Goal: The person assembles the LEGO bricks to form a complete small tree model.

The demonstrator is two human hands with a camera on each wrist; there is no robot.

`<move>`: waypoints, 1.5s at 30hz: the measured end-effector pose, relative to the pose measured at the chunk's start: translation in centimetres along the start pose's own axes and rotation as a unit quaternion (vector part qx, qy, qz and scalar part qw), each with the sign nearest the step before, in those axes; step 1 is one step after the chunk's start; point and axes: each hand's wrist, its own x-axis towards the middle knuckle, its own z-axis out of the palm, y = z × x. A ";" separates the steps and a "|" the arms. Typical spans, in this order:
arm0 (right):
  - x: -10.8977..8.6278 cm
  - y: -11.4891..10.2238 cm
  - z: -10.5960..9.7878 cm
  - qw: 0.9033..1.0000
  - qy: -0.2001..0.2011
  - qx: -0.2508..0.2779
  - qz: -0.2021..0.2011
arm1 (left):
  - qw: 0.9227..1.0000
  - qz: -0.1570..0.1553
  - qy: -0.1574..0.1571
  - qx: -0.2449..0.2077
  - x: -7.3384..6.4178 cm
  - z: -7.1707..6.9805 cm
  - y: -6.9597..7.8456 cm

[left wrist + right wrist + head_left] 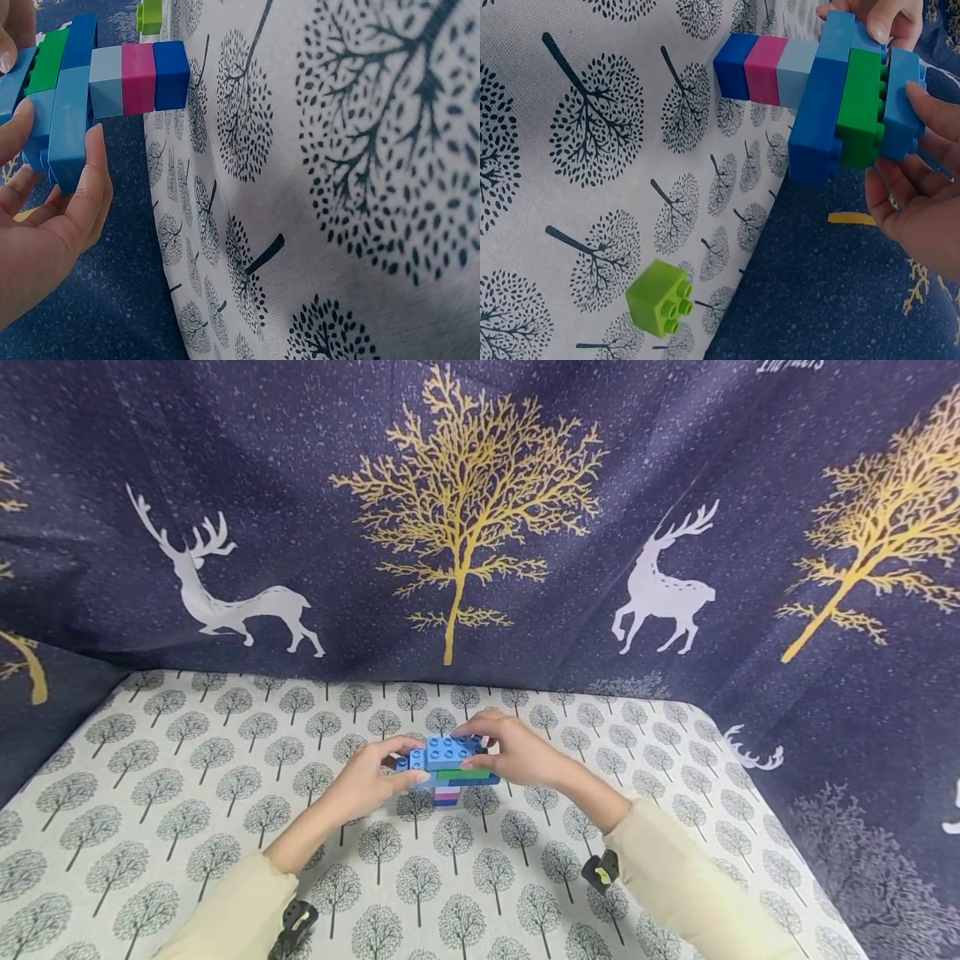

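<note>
A build of toy building bricks stands upright on the table. Its narrow column has a dark blue brick at the foot, then a pink brick and a pale blue brick. Across the column lie long blue bricks, with a green brick above them. My left hand grips the blue bricks at the left end, thumb in front. On the right, my right hand pinches the top blue brick, studs facing up, which sits over the green one.
A lime green brick lies apart on the table, out beyond the build's right end. The table wears a white cloth printed with trees. Behind it hangs a dark blue curtain with deer and golden trees.
</note>
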 end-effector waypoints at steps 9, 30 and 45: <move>0.1 -0.1 0.2 1.000 -0.002 -0.011 -0.008 | 1.000 0.000 0.001 0.008 0.0 0.0 0.0; 0.3 -0.4 0.2 0.999 -0.002 -0.047 -0.017 | 0.997 0.020 0.006 0.074 -0.1 -0.1 0.1; -0.1 0.1 0.6 1.000 0.014 0.011 -0.002 | 0.995 0.040 -0.011 0.093 -0.4 -0.3 0.8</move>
